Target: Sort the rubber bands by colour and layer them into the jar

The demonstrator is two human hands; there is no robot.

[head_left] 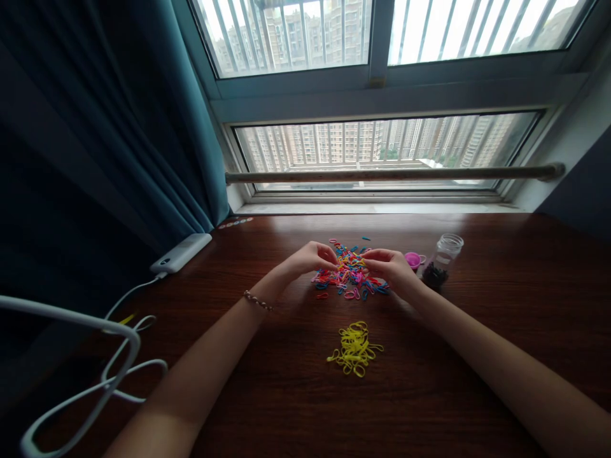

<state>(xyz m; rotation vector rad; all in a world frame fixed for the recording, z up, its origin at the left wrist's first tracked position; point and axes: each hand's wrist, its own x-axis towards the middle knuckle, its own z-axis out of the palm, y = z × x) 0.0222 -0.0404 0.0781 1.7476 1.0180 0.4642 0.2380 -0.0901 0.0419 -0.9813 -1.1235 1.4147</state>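
A heap of small multicoloured rubber bands (351, 270) lies on the dark wooden table between my two hands. From its left side, my left hand (312, 259) reaches in with thumb and fingers pinched together. My right hand (392, 267) is at the right side of the heap, its fingertips also closed in a pinch. What either pinch holds is too small to make out. Nearer to me, a separate pile of yellow rubber bands (356, 348) sits on the table, with neither hand touching it.
Right of my right hand, a clear jar (443, 259) with black contents leans tilted beside a pink lid (412, 259). A white power bank (181, 253) with a white cable (136, 343) lies at the left by the blue curtain (191, 159). A window is behind the table.
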